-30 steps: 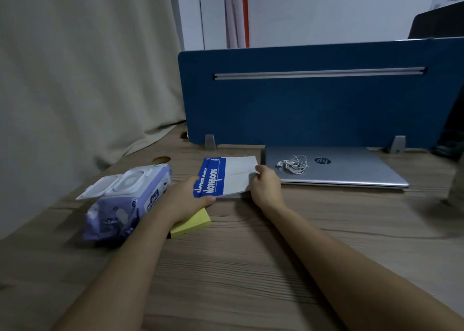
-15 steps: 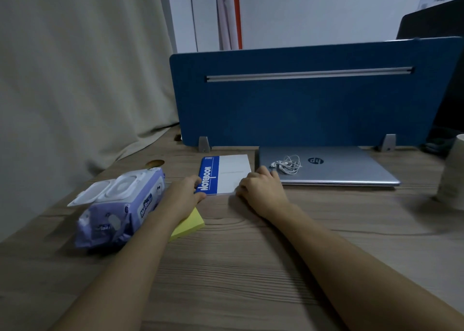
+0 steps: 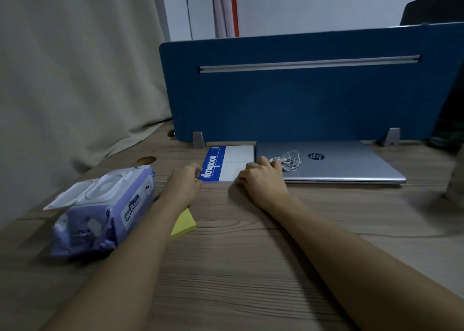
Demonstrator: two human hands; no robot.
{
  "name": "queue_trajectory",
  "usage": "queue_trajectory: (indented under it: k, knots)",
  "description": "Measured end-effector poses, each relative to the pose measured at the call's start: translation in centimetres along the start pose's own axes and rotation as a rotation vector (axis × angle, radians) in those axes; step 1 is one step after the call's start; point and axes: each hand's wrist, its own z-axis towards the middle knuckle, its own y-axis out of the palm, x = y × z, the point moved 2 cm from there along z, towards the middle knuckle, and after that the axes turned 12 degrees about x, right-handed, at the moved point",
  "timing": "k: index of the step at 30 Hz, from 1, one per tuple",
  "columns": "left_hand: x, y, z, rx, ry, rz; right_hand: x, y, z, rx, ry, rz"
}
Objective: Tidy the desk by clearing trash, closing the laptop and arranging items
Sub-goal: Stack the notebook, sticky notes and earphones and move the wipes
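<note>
A blue-and-white notebook (image 3: 233,161) lies flat on the wooden desk (image 3: 251,268), its far edge against the blue divider (image 3: 301,99) and its right side next to the closed silver laptop (image 3: 346,162). My left hand (image 3: 184,182) has curled fingers at the notebook's near left corner. My right hand (image 3: 263,180) covers the near right corner, with its fingers reaching the laptop's edge. White earphones (image 3: 288,160) lie tangled on the laptop lid. A yellow sticky-note pad (image 3: 184,224) sits partly under my left forearm.
A purple pack of wet wipes (image 3: 105,210) with its lid flipped open lies at the left. A beige curtain (image 3: 75,79) hangs along the desk's left side. A round cable hole (image 3: 146,160) is behind the wipes. A pale blurred object (image 3: 457,180) stands at the right edge.
Both hands have slid the notebook away from me until it lies flat against the divider, beside the laptop. A second ago its near edge was lifted.
</note>
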Motion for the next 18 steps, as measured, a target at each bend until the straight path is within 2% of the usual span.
queue_trajectory:
  k: [5, 10, 12, 15, 18]
  knots:
    - [0.1, -0.1, 0.0, -0.013, 0.031, 0.012, 0.0, 0.0, -0.1, 0.009, 0.008, -0.004]
    - [0.7, -1.7, -1.0, 0.043, 0.102, 0.02, -0.3, -0.9, -1.1, 0.047, -0.02, -0.029]
    - [0.4, -2.9, -1.9, -0.023, 0.102, -0.024, -0.4, -1.4, -1.7, 0.028, -0.023, -0.033]
    - [-0.5, -4.9, -4.0, -0.193, 0.01, -0.087, -0.4, -2.3, -2.8, -0.002, -0.009, -0.026]
    - [-1.3, -6.9, -6.0, -0.316, -0.062, 0.019, -0.5, -3.6, -4.1, -0.031, 0.003, -0.018]
